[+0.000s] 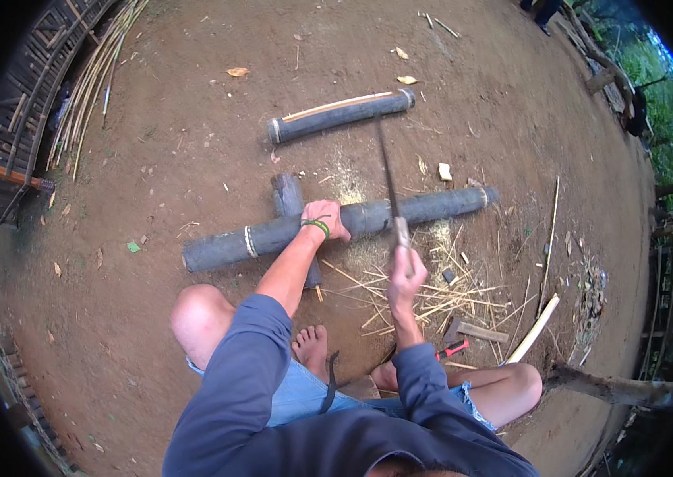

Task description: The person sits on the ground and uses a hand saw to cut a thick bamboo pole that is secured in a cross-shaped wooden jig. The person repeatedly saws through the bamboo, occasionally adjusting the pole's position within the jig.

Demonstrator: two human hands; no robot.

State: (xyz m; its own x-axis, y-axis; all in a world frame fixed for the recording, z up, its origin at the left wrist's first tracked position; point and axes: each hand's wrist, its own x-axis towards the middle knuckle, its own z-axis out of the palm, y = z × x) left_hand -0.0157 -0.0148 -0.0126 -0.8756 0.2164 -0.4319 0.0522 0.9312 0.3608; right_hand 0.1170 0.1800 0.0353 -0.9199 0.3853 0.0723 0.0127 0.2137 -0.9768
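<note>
A long dark bamboo pole (273,234) lies across a short wooden block (289,197) on the dirt in front of me. My left hand (325,219), with a green band at the wrist, presses down on the pole near its middle. My right hand (405,274) grips the handle of a long thin blade (388,171), raised with the blade pointing up and away over the pole's right half. My bare knees and feet sit just below the pole.
A second dark bamboo piece (340,115) with a pale split strip lies farther off. Bamboo slivers and shavings (432,294) litter the ground at right, beside a pale bamboo stick (533,330) and a red-handled tool (454,348). Thin canes (94,79) lean at far left.
</note>
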